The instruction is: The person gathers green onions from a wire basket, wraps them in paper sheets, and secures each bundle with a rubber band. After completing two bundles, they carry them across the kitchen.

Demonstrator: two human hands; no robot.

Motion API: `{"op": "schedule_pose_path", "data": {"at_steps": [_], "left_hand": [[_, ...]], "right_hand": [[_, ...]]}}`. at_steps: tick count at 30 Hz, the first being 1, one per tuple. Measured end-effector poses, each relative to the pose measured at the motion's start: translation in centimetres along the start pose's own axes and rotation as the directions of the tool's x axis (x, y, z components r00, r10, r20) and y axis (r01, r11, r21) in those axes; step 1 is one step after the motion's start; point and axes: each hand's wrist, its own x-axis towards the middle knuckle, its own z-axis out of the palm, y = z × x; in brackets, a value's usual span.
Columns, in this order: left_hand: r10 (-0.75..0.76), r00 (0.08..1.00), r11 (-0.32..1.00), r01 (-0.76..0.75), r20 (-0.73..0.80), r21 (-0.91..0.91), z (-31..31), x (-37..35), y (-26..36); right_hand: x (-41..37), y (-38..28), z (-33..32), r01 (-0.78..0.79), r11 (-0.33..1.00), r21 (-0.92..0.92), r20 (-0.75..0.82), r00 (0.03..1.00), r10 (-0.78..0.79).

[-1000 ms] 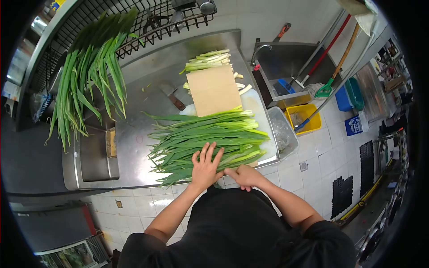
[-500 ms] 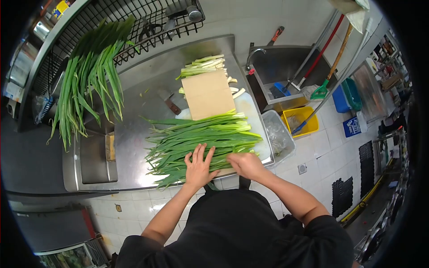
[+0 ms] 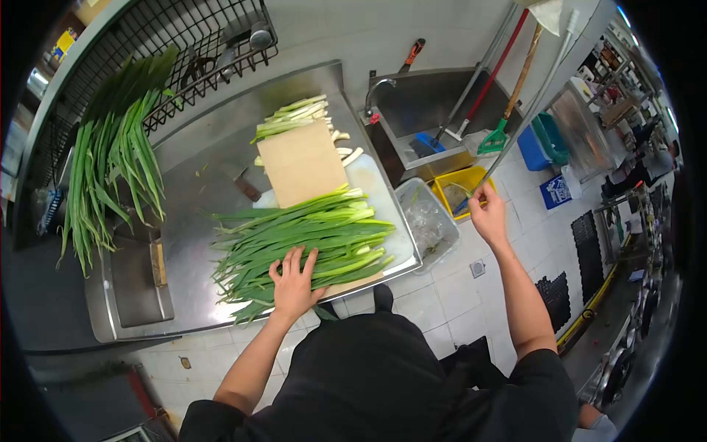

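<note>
Our right hand (image 3: 489,216) has swung right, off the greens (image 3: 309,234), to beside the yellow tub (image 3: 458,177) | its fingers pinched narrow, on what we cannot tell | our left hand (image 3: 294,291), fingers spread, alone touches the greens at the worktop's (image 3: 190,258) near right

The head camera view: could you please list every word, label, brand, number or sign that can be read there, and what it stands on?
No text can be read with certainty.
Blue panel near the blue bin: white markings, too small and blurred.
Yellow item at upper left: too blurred.
Green onions and cardboard sheet: no lettering visible.
</note>
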Motion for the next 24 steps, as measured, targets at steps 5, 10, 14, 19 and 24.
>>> {"op": "schedule_pose_path", "data": {"at_steps": [5,10,14,19,24], "left_hand": [[-0.009,1.0,1.0,0.009,0.027,-0.024,-0.4,0.0,-0.2],[-0.024,0.999,0.999,0.025,0.036,-0.042,-0.3,0.2,-0.3],[-0.003,0.998,1.0,0.004,0.055,-0.026,-0.5,0.2,-0.5],[0.013,0.999,0.999,-0.012,0.046,-0.036,-0.4,0.3,-1.0],[0.085,0.996,0.995,-0.084,0.028,-0.059,-1.6,0.6,-0.6]], "right_hand": [[-3.8,4.6,7.2,0.26,0.906,-0.333,0.164,0.963,-0.216],[-10.9,-5.5,11.3,0.791,0.587,0.17,0.599,0.391,-0.699],[-13.8,-6.4,14.8,0.899,0.43,0.087,0.54,0.32,-0.778],[-13.6,-6.6,15.4,0.897,0.437,0.06,0.549,0.336,-0.765],[-12.0,-8.8,16.3,0.762,0.643,0.082,0.472,0.538,-0.698]]}}
